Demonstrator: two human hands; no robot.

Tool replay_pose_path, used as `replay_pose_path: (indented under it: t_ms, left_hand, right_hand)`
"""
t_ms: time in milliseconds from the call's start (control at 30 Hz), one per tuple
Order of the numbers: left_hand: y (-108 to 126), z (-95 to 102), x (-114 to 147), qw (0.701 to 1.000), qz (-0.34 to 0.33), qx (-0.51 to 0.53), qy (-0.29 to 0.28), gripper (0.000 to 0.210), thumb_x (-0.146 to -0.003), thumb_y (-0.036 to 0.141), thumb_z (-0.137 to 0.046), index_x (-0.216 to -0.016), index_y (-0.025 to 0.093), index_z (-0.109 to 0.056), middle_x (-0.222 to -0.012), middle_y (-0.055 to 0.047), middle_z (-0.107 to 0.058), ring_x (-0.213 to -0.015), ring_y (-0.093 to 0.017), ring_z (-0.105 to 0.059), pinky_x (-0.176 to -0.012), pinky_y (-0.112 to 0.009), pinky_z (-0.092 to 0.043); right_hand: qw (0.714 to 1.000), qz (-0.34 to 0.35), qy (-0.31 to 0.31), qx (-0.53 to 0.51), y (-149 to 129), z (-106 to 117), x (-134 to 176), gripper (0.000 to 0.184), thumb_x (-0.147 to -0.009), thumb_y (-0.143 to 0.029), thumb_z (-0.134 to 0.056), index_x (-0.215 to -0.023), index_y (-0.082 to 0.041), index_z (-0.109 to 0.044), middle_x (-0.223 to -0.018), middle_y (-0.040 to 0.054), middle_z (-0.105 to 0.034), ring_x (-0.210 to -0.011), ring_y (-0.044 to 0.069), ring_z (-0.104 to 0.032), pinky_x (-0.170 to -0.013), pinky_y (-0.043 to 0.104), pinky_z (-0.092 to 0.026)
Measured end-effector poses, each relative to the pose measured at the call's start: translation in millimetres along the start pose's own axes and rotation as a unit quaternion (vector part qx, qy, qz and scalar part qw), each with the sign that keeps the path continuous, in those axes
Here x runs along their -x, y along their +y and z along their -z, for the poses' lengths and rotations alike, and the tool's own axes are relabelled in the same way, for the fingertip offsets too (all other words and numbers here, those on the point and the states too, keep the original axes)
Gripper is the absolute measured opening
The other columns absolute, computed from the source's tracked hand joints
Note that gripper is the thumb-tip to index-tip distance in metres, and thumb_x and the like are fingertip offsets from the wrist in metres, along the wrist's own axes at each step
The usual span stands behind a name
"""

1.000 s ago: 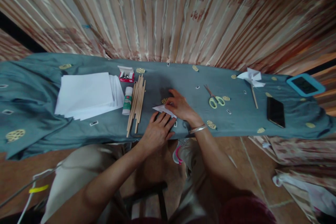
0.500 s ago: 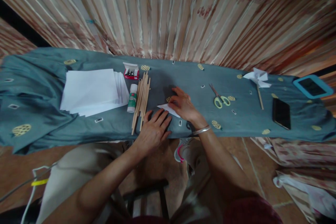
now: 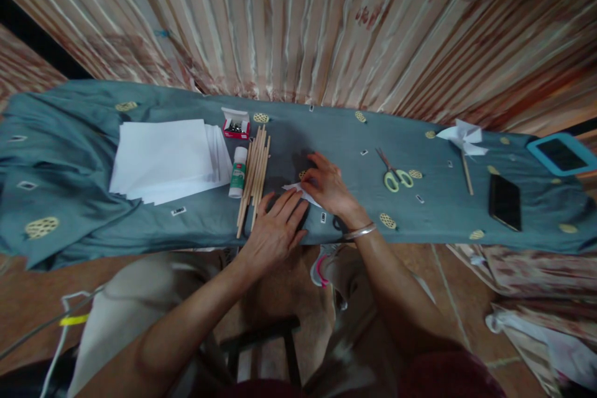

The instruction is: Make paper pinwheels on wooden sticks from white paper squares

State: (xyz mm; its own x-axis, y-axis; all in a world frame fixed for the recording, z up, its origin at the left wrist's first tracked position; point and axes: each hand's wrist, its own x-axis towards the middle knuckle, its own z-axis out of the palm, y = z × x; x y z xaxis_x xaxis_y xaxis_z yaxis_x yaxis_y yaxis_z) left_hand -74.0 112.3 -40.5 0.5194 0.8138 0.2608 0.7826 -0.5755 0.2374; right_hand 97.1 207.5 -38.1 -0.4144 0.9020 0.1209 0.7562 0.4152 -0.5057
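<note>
Wooden sticks (image 3: 254,174): a loose bundle on the cloth-covered bench (image 3: 345,149); places below are told from it.
Folded paper (image 3: 310,198): just right of the sticks, flat on the cloth, partly covered by fingers; its exact folds are too small to tell.
Left hand (image 3: 276,224): just right of the sticks' near ends, palm down, fingers nearly straight and slightly parted, tips resting on the paper without gripping.
Right hand (image 3: 326,186): farther right of the sticks, fingers loosely bent, thumb and a finger close together at the paper; whether they pinch it, I cannot tell.
Glue stick (image 3: 237,173): just left of the sticks.
Scissors (image 3: 394,179): right of the sticks, well apart.
Paper slip: light pressure from the left hand could let the sheet skid or turn on the soft cloth.
Crooked crease: uneven fingertip pressure could set the layers askew.
Rolling sticks: a sideways nudge from the left hand could scatter the bundle.
</note>
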Motion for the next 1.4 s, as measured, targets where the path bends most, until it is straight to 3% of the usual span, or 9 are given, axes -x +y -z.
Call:
replay_pose_path:
  t_ms: [200,900,1000,1167,1300,1400]
  left_hand:
    - [-2,-7.0,-1,1.0,0.002,-0.014,-0.016,0.054,-0.092,0.037,-0.05,-0.135,0.005,-0.047,-0.144,-0.02,-0.047,-0.138,-0.034,-0.036,-0.11,-0.052,-0.03]
    - [-1,-6.5,-2,0.999,0.011,-0.016,-0.026,0.056,-0.091,0.038,-0.049,-0.134,0.003,-0.047,-0.142,-0.022,-0.049,-0.136,-0.036,-0.038,-0.11,-0.053,-0.03]
    - [-2,-5.5,-2,0.999,0.012,-0.016,-0.029,0.057,-0.091,0.039,-0.05,-0.135,0.003,-0.046,-0.142,-0.021,-0.049,-0.135,-0.037,-0.038,-0.109,-0.053,-0.03]
    - [-2,-1.9,-3,0.999,0.027,-0.015,-0.034,0.056,-0.091,0.038,-0.051,-0.136,0.005,-0.046,-0.142,-0.02,-0.049,-0.135,-0.037,-0.039,-0.105,-0.054,-0.031]
    - [-1,0.9,-5,0.999,0.033,-0.011,-0.037,0.055,-0.09,0.038,-0.053,-0.136,0.008,-0.047,-0.142,-0.019,-0.05,-0.134,-0.037,-0.039,-0.103,-0.055,-0.031]
    - [-1,1.5,-6,0.999,0.036,-0.008,-0.034,0.056,-0.089,0.039,-0.055,-0.137,0.01,-0.047,-0.141,-0.018,-0.051,-0.132,-0.037,-0.04,-0.101,-0.056,-0.032]
  right_hand:
    - [1.0,0.006,0.002,0.001,0,1,1,0.01,-0.083,-0.021,-0.056,-0.085,-0.019,-0.067,-0.144,0.0133,-0.047,-0.142,0.029,-0.031,-0.11,0.054,-0.025]
    - [1.0,0.007,0.006,0.025,-4,1,2,0.013,-0.085,-0.02,-0.053,-0.084,-0.018,-0.066,-0.142,0.0141,-0.048,-0.142,0.028,-0.031,-0.11,0.052,-0.024]
    - [0.999,0.014,0.019,0.046,-7,0,5,0.018,-0.089,-0.025,-0.051,-0.092,-0.018,-0.067,-0.146,0.0143,-0.045,-0.143,0.028,-0.027,-0.111,0.052,-0.022]
    - [0.995,-0.015,0.085,0.055,-9,-4,21,0.042,-0.091,-0.04,-0.049,-0.128,-0.02,-0.053,-0.156,0.0138,-0.029,-0.147,0.029,-0.016,-0.114,0.054,-0.016]
    - [0.984,-0.09,0.153,0.001,-3,0,38,0.048,-0.094,-0.041,-0.043,-0.138,-0.021,-0.044,-0.156,0.0135,-0.028,-0.146,0.029,-0.02,-0.113,0.055,-0.021]
    - [0.979,-0.111,0.17,-0.019,0,6,51,0.052,-0.094,-0.043,-0.042,-0.14,-0.021,-0.041,-0.154,0.0143,-0.03,-0.144,0.028,-0.024,-0.113,0.054,-0.026]
